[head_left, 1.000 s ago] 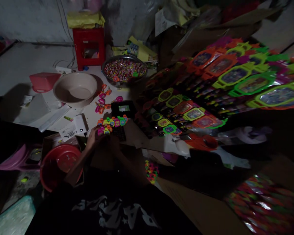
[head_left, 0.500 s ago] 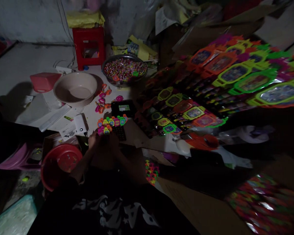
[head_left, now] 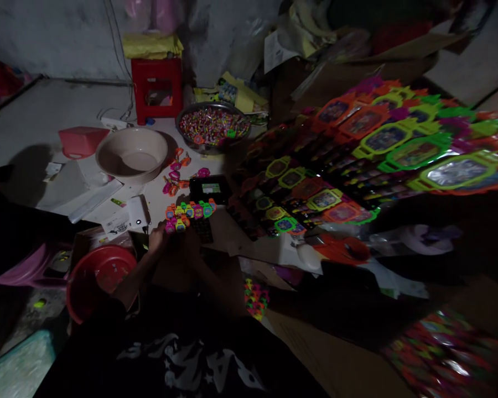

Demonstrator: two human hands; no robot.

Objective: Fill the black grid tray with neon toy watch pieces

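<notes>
My left hand (head_left: 156,240) is closed at the left edge of a bright cluster of toy watches (head_left: 191,210), orange, yellow, green and pink. Close by on the right, my right hand (head_left: 190,241) lies in deep shadow just below the watches, and its fingers are hard to make out. Beneath the cluster a dark gridded tray (head_left: 202,230) partly shows. Behind it sits a black box (head_left: 209,189) with a pale green label. Loose pink and orange toy watches (head_left: 175,176) are scattered on the white table beyond my hands.
A beige basin (head_left: 133,137) and a metal bowl (head_left: 182,141) of wrapped candies stand farther back. Large sheets of packed toy watches (head_left: 384,138) rise on the right. A red basin (head_left: 72,296) is at lower left, near a white power bank (head_left: 138,212). A red stool (head_left: 139,91) stands behind.
The whole view has shifted slightly, so background things sit a little lower. Both hands stay by the toy watches, with no clear change in what they hold.
</notes>
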